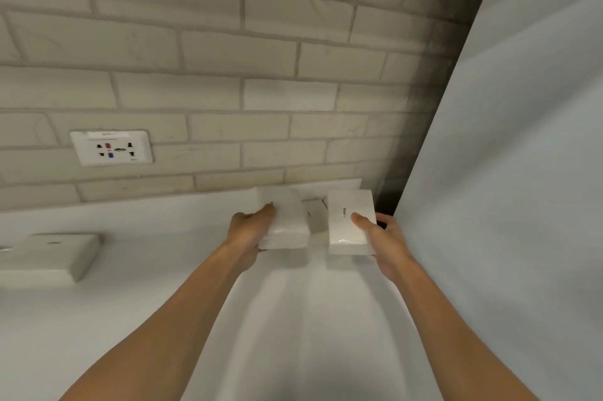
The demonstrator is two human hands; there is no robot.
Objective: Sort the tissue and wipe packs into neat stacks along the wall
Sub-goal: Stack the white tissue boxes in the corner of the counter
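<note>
The brick wall [228,58] backs the white tabletop [163,270], with a pale panel [505,139] on my right. Near the wall's foot, my left hand [249,234] grips the left pack [287,221] and my right hand [388,247] the right pack [349,227]. My fingers [360,221] are curled round them, thumbs on top, to set them down level, I judge.

Both bare forearms reach from the near edge toward the far wall, converging slightly. The left hand [249,234] grips the left pack [287,221] from its left side, thumb on top (fingers hidden underneath). The right hand [383,245] holds the right pack [349,224], thumb lying across its top near corner.
</note>
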